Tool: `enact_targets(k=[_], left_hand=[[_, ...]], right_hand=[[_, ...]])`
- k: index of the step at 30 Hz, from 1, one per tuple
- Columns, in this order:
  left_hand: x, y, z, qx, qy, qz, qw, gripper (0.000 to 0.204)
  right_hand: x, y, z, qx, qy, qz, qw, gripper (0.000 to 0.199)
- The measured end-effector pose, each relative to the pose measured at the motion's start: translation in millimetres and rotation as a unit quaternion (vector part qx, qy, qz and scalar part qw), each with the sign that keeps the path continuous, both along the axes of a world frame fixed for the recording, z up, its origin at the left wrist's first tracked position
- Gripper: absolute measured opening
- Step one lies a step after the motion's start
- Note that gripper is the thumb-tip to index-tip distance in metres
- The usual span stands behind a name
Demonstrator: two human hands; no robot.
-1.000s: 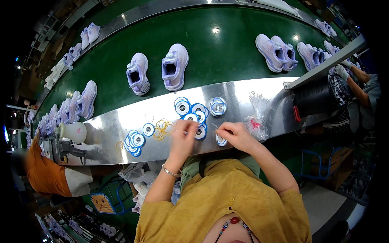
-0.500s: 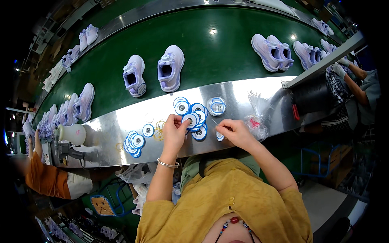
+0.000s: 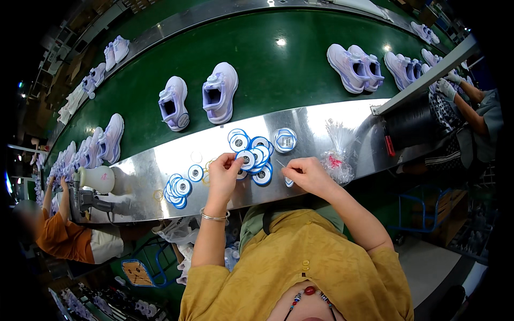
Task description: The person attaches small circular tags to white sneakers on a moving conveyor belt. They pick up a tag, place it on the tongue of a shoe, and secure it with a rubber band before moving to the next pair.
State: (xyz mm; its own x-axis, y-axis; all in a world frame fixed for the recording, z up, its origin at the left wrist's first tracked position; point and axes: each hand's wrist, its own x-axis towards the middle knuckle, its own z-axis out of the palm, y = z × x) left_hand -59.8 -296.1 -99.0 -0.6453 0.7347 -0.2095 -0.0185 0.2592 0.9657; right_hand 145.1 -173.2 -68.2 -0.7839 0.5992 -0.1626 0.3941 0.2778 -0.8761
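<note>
Yellow rings point(image 3: 206, 178) lay partly hidden by the left hand point(image 3: 221, 174), which had shifted slightly left since the earlier frame, a tag point(image 3: 246, 159) with it. Its thumb and forefinger pinched the tag's left edge, beside the pile point(image 3: 262, 175). The right hand point(image 3: 309, 175), fingertips together, held a strip point(image 3: 280, 163), too thin to make out well, and partly hid another tag point(image 3: 289, 182).

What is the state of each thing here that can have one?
Left hand: pinching a round tag
Right hand: pinching a thin strand
Central tag pile: overlapping
Left tag pile: overlapping
Yellow rings: loose, partly hidden
Clear strand bundle: fanned out
Centre sneakers: upright, standing apart
</note>
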Motion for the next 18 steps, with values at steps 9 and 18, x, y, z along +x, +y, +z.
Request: enact_targets(k=[9,18], left_hand=[[47,29,49,0.084,-0.009,-0.030,0.996,0.013],[92,64,67,0.132,-0.013,-0.066,0.989,0.012]], right_hand=[[-5,4,39,-0.008,0.093,-0.043,0.995,0.027],[21,32,49,0.009,0.112,-0.089,0.990,0.027]])
